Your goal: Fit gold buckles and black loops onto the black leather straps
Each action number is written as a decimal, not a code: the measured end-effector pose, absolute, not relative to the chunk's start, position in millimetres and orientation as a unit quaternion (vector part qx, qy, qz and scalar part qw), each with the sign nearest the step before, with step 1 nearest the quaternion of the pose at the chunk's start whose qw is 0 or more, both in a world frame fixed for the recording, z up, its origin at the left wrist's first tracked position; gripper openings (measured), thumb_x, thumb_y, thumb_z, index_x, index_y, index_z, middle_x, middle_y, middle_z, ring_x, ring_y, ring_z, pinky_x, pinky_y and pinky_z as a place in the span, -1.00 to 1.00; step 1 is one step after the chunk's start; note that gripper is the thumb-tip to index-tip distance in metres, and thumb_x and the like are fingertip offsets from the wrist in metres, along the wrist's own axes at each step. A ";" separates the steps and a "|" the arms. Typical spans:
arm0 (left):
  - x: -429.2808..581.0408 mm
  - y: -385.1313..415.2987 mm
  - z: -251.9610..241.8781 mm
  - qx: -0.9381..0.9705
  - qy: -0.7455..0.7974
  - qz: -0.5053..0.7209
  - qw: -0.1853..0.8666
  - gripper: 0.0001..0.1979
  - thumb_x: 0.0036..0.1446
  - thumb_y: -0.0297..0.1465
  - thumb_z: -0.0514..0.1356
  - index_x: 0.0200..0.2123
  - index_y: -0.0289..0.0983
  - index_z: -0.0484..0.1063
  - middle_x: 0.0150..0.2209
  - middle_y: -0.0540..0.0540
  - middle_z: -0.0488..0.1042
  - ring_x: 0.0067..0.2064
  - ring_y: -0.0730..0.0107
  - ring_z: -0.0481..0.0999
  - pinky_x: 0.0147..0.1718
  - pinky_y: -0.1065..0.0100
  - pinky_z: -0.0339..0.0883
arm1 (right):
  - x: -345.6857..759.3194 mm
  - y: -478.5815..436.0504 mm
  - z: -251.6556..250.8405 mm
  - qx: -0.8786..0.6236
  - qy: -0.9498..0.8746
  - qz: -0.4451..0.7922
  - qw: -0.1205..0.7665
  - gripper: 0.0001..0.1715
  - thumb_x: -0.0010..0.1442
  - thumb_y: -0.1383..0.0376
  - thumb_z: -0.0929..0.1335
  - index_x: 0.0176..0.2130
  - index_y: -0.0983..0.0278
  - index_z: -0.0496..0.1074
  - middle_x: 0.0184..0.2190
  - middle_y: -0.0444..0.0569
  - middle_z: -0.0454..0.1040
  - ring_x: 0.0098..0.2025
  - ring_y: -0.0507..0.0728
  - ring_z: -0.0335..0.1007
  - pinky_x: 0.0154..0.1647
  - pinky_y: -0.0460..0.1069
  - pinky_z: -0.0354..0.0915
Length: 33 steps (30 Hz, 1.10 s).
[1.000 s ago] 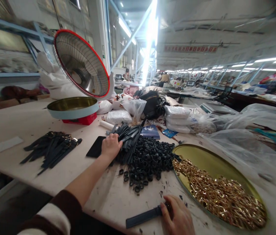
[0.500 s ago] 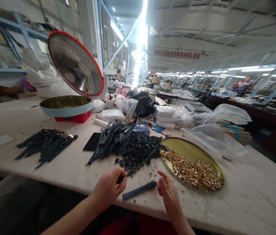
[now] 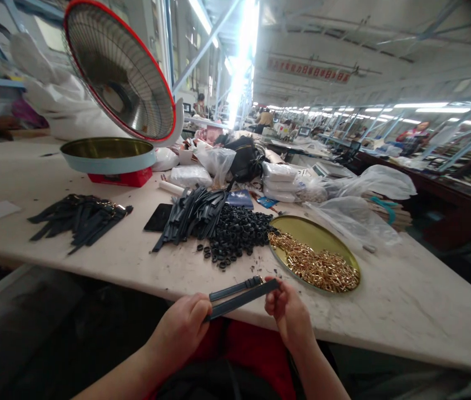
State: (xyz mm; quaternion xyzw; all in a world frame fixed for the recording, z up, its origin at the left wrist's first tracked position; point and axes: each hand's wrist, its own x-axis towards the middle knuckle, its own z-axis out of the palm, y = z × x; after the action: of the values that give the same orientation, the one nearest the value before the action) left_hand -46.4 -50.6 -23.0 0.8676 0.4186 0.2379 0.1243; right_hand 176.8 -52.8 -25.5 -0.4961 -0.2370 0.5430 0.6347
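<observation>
A flat dark leather strap [image 3: 241, 300] stretches between my two hands over the table's front edge. My left hand [image 3: 187, 322] is closed on its left end, and my right hand [image 3: 290, 311] pinches its right end. Just behind it a second dark strap [image 3: 229, 290] lies on the table, with loops and a gold buckle at its right end; its left end comes close to my left thumb. Beyond my hands is a heap of small black loops [image 3: 241, 233]. A pile of dark straps [image 3: 196, 214] adjoins the heap. Gold buckles [image 3: 322, 269] fill part of a round tray [image 3: 306, 225] on the right.
More dark straps [image 3: 79, 219], with gold parts, lie at left. A black flat slab [image 3: 158, 218] is beside the strap pile. Behind stand a round tin [image 3: 108, 161] on a red box [image 3: 120, 176], a red-rimmed fan heater [image 3: 122, 72] and plastic bags [image 3: 352, 222].
My hands have come nearer the front edge, and a strap now spans them. Before, my right hand was open by the buckled strap, which still lies there. The view has tilted down.
</observation>
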 end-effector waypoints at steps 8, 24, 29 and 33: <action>-45.6 -26.7 -25.7 0.741 0.520 0.227 0.358 -0.95 0.01 -0.42 0.07 -0.39 -0.24 0.25 -0.46 0.03 0.33 -0.42 0.41 0.33 -0.40 0.40 0.22 | 197.4 -34.2 -48.9 -0.590 -0.318 0.467 0.577 -0.71 0.03 0.09 0.33 -0.39 0.27 0.30 -0.71 -0.27 0.17 -0.66 -0.05 0.01 -0.64 -0.13 0.01; -46.4 13.8 -33.1 0.605 0.517 0.264 0.544 -0.91 -0.07 -0.38 0.16 -0.44 -0.28 0.36 -0.50 0.05 0.34 -0.44 0.48 0.29 -0.47 0.48 0.16 | 214.8 -24.2 -48.8 -0.650 -0.384 0.426 0.498 -0.64 0.04 0.08 0.31 -0.23 0.26 0.31 -0.65 -0.21 0.22 -0.57 0.02 0.13 -0.52 -0.08 0.11; -41.9 31.5 -25.7 0.448 0.498 0.372 0.643 -0.80 -0.06 -0.27 0.18 -0.49 -0.29 0.28 -0.62 0.11 0.27 -0.53 0.55 0.24 -0.52 0.51 0.12 | 201.2 -21.9 -42.0 -0.632 -0.443 0.470 0.429 -0.67 0.00 0.04 0.33 -0.51 0.25 0.30 -0.67 -0.20 0.22 -0.57 0.02 0.13 -0.52 -0.09 0.11; -21.7 38.5 -22.6 0.385 0.453 0.381 0.708 -0.77 -0.05 -0.25 0.18 -0.49 -0.32 0.29 -0.63 0.08 0.32 -0.56 0.57 0.25 -0.53 0.51 0.15 | 178.5 -21.2 -33.8 -0.603 -0.534 0.489 0.336 -0.58 0.09 0.04 0.24 -0.62 0.26 0.26 -0.68 -0.18 0.20 -0.57 0.01 0.10 -0.53 -0.10 0.05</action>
State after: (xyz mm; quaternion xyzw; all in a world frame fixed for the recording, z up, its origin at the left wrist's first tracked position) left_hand -21.7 38.5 -22.6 0.3853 0.4530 0.3814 0.7077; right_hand 178.5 -21.2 -33.8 -0.6029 -0.5335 0.4891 0.3357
